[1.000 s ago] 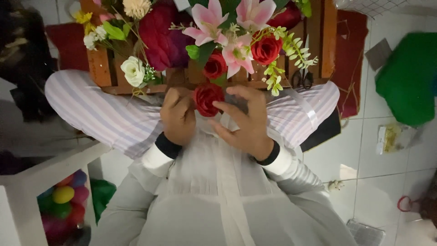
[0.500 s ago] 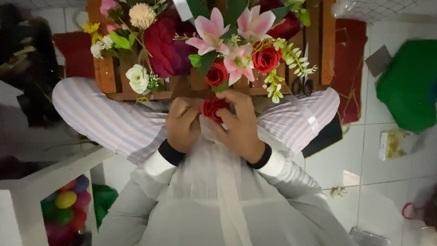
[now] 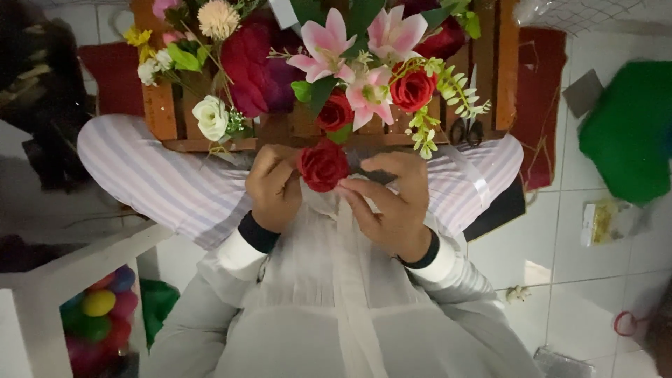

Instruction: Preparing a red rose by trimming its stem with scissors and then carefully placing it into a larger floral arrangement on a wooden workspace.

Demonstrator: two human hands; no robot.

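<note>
Head view: we see our left hand (image 3: 274,187) curled shut and our right hand (image 3: 392,203) pinching, both gripping a red fabric rose (image 3: 323,165) held over the lap. Just beyond it stands a slatted wooden crate (image 3: 162,112) packed with pink lilies (image 3: 327,50), red roses and green sprigs. White tiled floor (image 3: 553,231) lies open to the right.

From my feed, the red rose (image 3: 323,164) hides my hands' fingertips where the left hand (image 3: 275,189) and right hand (image 3: 392,203) meet it, and its stem is out of sight. The wooden crate (image 3: 159,112) runs off the far edge, and the scissors (image 3: 463,130) at its right are mostly masked by leaves.
</note>
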